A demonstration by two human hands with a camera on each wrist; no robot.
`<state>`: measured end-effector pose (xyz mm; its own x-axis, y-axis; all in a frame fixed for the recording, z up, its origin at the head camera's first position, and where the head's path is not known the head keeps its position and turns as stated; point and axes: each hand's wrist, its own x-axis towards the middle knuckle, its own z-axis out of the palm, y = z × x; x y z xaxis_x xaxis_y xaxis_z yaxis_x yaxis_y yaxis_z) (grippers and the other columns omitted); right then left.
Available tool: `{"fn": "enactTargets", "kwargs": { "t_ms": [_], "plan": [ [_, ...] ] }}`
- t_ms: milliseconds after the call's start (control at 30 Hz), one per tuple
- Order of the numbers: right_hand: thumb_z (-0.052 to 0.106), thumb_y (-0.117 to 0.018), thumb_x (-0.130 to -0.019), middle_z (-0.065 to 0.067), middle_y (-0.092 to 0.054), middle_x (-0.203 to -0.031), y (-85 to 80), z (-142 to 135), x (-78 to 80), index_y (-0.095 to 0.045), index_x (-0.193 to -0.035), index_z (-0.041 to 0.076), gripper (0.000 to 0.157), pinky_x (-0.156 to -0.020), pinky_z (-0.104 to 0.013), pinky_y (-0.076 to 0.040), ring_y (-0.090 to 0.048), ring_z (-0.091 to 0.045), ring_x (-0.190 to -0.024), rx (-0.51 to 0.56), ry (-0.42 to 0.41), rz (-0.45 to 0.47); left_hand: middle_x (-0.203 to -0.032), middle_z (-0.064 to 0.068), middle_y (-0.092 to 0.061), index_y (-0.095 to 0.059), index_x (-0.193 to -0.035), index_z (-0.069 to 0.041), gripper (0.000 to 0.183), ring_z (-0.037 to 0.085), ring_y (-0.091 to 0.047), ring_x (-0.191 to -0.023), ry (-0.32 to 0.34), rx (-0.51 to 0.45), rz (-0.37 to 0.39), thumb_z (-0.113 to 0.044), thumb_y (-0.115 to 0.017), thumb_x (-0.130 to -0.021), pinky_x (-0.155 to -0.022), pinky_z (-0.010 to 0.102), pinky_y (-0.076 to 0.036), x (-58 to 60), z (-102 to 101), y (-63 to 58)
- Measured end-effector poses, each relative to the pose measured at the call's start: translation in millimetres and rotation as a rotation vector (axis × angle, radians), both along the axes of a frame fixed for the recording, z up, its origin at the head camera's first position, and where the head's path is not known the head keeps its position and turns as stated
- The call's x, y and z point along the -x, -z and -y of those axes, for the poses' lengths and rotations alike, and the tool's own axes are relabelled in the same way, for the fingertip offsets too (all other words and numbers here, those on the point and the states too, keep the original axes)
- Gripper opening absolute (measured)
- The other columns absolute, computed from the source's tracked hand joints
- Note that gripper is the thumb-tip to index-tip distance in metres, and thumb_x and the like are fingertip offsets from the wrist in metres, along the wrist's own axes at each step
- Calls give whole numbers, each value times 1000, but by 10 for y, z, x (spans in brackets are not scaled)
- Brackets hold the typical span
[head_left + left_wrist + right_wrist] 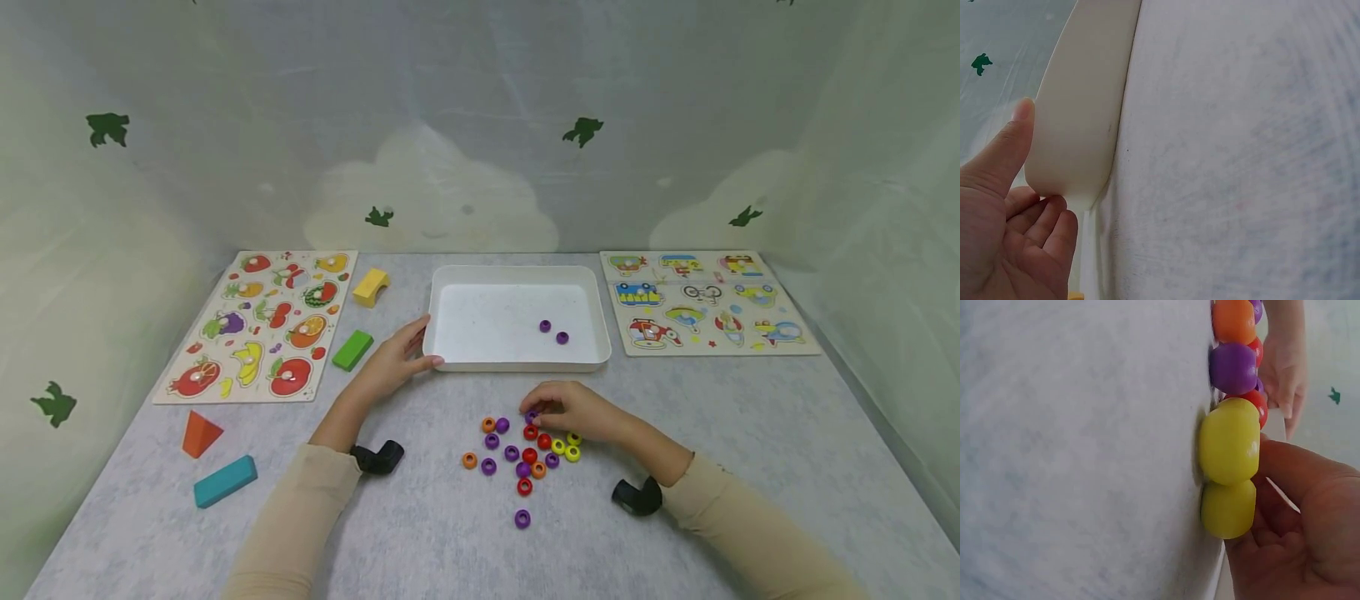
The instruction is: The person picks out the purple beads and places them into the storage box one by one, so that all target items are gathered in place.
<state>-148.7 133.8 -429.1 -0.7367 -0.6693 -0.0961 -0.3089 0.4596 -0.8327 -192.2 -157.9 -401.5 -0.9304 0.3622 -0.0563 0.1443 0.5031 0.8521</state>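
A shallow white tray (517, 367) stands at the back of the table with two purple beads (545, 326) inside. My left hand (397, 358) holds its front left corner; in the left wrist view the thumb lies along the rim and the fingers curl against the side. On the table before the tray lies a loose group of purple, red, orange and yellow beads. At the group's far edge my right hand (573, 408) pinches a purple bead (532, 417) between thumb and fingers. Yellow beads (1230, 444) hide its fingertips in the right wrist view.
A fruit puzzle board (258, 329) lies at the left, a vehicle puzzle board (712, 304) at the right. Near the left board are a yellow arch block (369, 288), a green block (352, 350), an orange wedge block (200, 435) and a teal block (226, 482).
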Motion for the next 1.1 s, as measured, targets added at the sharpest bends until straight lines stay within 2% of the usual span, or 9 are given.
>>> {"fn": "enactTargets", "kwargs": {
  "t_ms": [133,267,400,533,667,767,933,1033,1100],
  "plan": [
    [17,-57,-78,10,-56,-90,-18,-15,24,-60,-95,16,17,-71,-21,-44,-50,-5,-80,-28,24,-62,-135,8,-17,-18,-132,-7,78,18,-23,-119,2,-1,4,-29,-62,-72,-96,29,-24,50,26,79],
    [19,-58,-78,9,-56,-88,-151,-33,96,-60,-97,11,21,-69,-20,-46,-51,-6,-78,36,105,-117,-135,4,-17,-17,-133,-12,83,13,-22,-119,6,20,-8,-39,-62,-68,-96,26,-24,125,70,206],
    [16,-58,-77,5,-56,-88,-265,-67,284,-59,-97,6,23,-71,-21,-46,-53,-8,-78,109,204,-216,-135,4,-17,-17,-133,-13,84,13,-22,-119,9,21,-24,-42,-61,-67,-96,26,-24,160,88,273],
    [15,-58,-77,3,-57,-90,-273,-116,537,-58,-98,7,23,-73,-22,-46,-52,-8,-81,82,291,-276,-135,3,-18,-17,-133,-14,83,12,-22,-119,2,16,-24,-41,-61,-67,-96,26,-25,159,87,281],
    [14,-57,-78,0,-57,-92,-197,-156,740,-58,-98,9,21,-75,-26,-45,-52,-11,-84,-8,346,-239,-135,3,-18,-18,-133,-13,83,12,-22,-119,2,14,-21,-41,-61,-67,-96,25,-25,154,85,277],
    [12,-58,-77,-2,-57,-93,-138,-162,823,-59,-96,9,19,-76,-28,-44,-52,-14,-86,-75,383,-182,-135,3,-17,-17,-133,-14,84,12,-22,-119,4,22,-11,-42,-61,-67,-96,25,-24,155,83,278],
    [12,-59,-77,-3,-56,-94,-82,-131,873,-61,-93,10,16,-79,-31,-42,-49,-16,-88,-185,388,-145,-135,3,-17,-17,-133,-14,81,13,-22,-119,-5,28,19,-38,-61,-69,-96,27,-24,143,75,245],
    [13,-59,-77,-2,-55,-94,-76,-113,876,-60,-93,11,16,-81,-30,-41,-48,-16,-89,-221,384,-144,-135,7,-17,-17,-133,-10,78,16,-22,-120,-8,19,26,-30,-62,-71,-97,30,-24,91,44,144],
    [13,-59,-77,-2,-55,-95,-86,-108,863,-59,-95,11,18,-81,-30,-41,-49,-16,-89,-208,387,-143,-135,9,-17,-17,-132,-8,76,18,-21,-120,-9,13,26,-25,-62,-73,-97,31,-24,50,22,74]
  ]
}}
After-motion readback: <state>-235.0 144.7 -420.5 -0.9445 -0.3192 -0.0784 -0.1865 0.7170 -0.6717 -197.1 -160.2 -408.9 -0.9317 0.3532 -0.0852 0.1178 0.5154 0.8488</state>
